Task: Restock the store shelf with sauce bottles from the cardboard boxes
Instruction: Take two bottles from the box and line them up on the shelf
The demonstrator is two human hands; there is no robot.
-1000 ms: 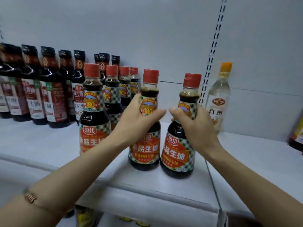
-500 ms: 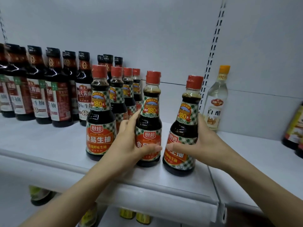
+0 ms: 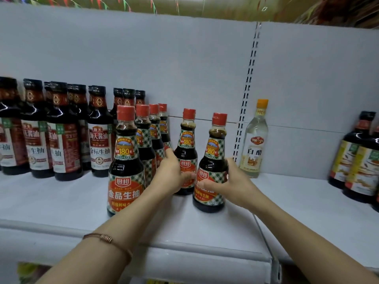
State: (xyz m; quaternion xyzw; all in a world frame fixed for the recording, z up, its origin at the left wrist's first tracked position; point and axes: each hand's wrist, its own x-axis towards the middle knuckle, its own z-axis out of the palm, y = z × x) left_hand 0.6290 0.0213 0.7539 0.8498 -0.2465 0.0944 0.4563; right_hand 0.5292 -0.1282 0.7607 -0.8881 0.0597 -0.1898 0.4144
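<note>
White shelving fills my view, a pale back panel behind and a flat white shelf (image 3: 61, 201) under everything I am handling. My left hand (image 3: 170, 177) is wrapped round the lower body of one red-capped sauce bottle (image 3: 186, 144), thumb across its label, and my right hand (image 3: 229, 185) grips a second bottle (image 3: 213, 160) the same way; both stand upright on the shelf, close beside each other, the left one a little deeper in. Just left of my left hand runs the file of matching bottles (image 3: 143, 136) reaching back toward the panel, with one (image 3: 126, 160) at the front near the shelf's edge. I judge the main risk is my left knuckles nudging that file as I slide my bottle inward, which could rock one into its neighbours. The two in my grip could also clink together, and the front bottle sits where my left forearm might knock it off. Further right a clear vinegar bottle (image 3: 255, 140) stands near my right hand, easy to bump. No cardboard box shows.
</note>
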